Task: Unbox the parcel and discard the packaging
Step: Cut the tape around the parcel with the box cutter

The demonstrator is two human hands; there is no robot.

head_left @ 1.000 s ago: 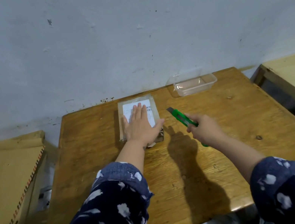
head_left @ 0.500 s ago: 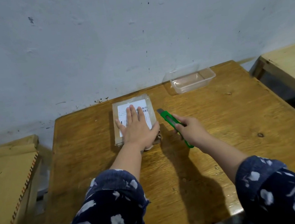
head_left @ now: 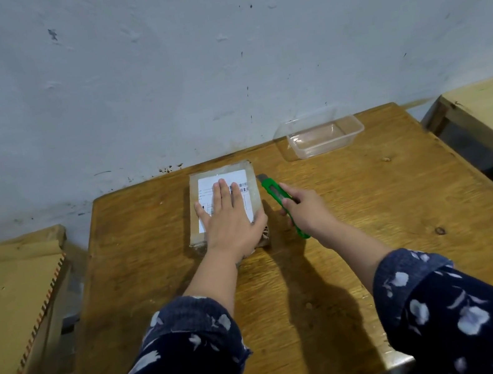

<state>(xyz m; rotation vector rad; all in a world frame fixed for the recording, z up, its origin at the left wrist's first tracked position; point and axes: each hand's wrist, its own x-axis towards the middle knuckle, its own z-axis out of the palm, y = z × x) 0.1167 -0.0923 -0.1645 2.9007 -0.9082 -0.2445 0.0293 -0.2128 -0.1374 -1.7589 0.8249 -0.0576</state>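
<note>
The parcel (head_left: 225, 203) lies flat on the wooden table (head_left: 378, 229), toward the far edge by the wall, its white shipping label (head_left: 224, 187) face up. The left hand (head_left: 231, 222) is planted palm-down on top of the parcel, fingers straight and close together, thumb stuck out toward the parcel's right edge, covering much of the label. Just right of the parcel, the right hand (head_left: 307, 212) is wrapped tight around a green utility knife (head_left: 276, 193), fingers curled on the handle, the blade end pointing away and sitting right beside the parcel's far right corner; whether the blade touches the parcel, I can't tell. Farther right of the parcel and nearer the wall, a clear plastic container (head_left: 323, 135) stands open. Well left of the parcel, off the table, flattened cardboard (head_left: 5, 302) leans.
</note>
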